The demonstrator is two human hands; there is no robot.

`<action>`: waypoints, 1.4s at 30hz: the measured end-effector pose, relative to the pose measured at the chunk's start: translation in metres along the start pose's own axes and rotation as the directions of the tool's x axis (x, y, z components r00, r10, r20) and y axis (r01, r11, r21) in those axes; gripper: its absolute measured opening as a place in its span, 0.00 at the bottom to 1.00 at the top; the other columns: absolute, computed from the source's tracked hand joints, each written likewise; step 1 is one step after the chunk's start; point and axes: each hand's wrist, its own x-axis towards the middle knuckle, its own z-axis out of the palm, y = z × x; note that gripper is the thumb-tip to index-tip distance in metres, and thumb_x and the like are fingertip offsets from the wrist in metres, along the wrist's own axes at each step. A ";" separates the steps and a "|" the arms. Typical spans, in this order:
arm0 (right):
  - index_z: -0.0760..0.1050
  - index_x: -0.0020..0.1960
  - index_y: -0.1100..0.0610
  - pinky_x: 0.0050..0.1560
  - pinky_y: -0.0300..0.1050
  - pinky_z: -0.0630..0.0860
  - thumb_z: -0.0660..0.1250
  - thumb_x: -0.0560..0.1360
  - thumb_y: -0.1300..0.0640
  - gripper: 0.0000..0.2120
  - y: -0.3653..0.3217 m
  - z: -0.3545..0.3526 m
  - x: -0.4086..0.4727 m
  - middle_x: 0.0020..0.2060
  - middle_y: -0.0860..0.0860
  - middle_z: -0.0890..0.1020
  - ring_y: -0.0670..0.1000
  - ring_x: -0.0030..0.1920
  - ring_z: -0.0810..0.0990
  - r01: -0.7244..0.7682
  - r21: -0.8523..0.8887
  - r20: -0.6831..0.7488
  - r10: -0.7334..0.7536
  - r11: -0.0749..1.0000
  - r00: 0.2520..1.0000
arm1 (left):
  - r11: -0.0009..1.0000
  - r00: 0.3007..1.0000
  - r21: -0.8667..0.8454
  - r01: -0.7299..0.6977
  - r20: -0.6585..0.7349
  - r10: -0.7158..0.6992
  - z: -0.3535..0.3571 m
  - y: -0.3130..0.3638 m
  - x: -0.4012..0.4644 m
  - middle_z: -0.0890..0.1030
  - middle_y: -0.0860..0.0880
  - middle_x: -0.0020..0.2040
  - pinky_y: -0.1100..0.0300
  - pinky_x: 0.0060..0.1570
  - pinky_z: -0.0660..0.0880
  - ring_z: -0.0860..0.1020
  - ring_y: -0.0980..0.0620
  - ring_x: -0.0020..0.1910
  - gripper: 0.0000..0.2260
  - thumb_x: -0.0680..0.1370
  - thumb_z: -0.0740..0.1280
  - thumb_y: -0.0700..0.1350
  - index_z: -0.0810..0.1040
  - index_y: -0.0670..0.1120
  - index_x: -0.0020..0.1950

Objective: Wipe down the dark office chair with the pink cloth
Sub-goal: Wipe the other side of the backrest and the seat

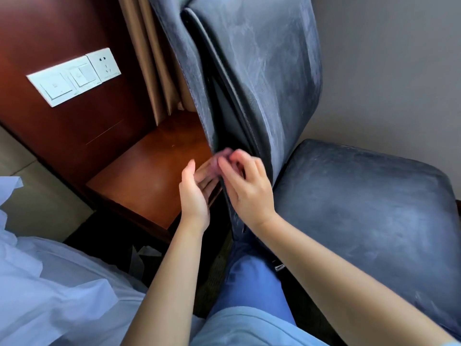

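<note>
Fingertips of the right hand (245, 186) are curled in and pinching a small bunched-up wad of the pink cloth (220, 161), right down at the bottom edge of the chair's backrest (262, 71). It's motion-blurred so I can't say exactly how much cloth is in there, but it looks scrunched pretty tight. The left hand (195, 193) is just beside it, palm up and fingers relaxed and mostly straight, sitting under the wad like it's about to catch or take it. It doesn't look like it's gripping anything.

Looks to me like a regrip or refold, not an actual wiping stroke. If so, my advice: shake that wad out flatter before going back in. A tight ball only touches a tiny patch, and this suede-ish fabric already shows pale streaks all over the backrest and the seat (369, 203). Long strokes in one direction should leave fewer marks.

Also watch the dark side seam (224, 78) between the panels, since dust likely hides there. The wooden bedside table (149, 168) sits close to the left, so there's little elbow room.
</note>
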 end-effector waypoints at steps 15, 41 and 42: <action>0.82 0.53 0.59 0.43 0.43 0.74 0.64 0.77 0.62 0.09 -0.008 -0.008 0.045 0.51 0.51 0.77 0.52 0.44 0.74 0.040 0.022 -0.091 -0.037 0.999 0.995 | 0.994 0.999 0.106 -0.020 0.041 0.015 0.000 0.014 0.000 0.82 0.46 0.57 0.55 0.60 0.74 0.79 0.49 0.58 0.26 0.82 0.46 0.58 0.77 0.45 0.63; 0.82 0.49 0.57 0.42 0.41 0.71 0.63 0.76 0.61 0.09 -0.015 -0.013 0.080 0.51 0.48 0.72 0.52 0.42 0.71 0.056 -0.057 -0.172 -0.066 0.997 0.983 | 1.000 1.000 0.019 -0.016 -0.013 0.016 0.008 0.022 0.000 0.81 0.42 0.58 0.55 0.64 0.72 0.79 0.48 0.58 0.30 0.82 0.46 0.59 0.76 0.38 0.63; 0.82 0.50 0.57 0.43 0.40 0.70 0.61 0.77 0.61 0.10 -0.015 -0.012 0.082 0.51 0.48 0.71 0.52 0.43 0.70 0.083 -0.063 -0.156 -0.092 0.995 0.983 | 1.000 1.000 0.017 -0.015 -0.018 0.015 0.007 0.022 0.000 0.81 0.41 0.57 0.54 0.64 0.72 0.79 0.48 0.58 0.30 0.81 0.47 0.59 0.76 0.37 0.62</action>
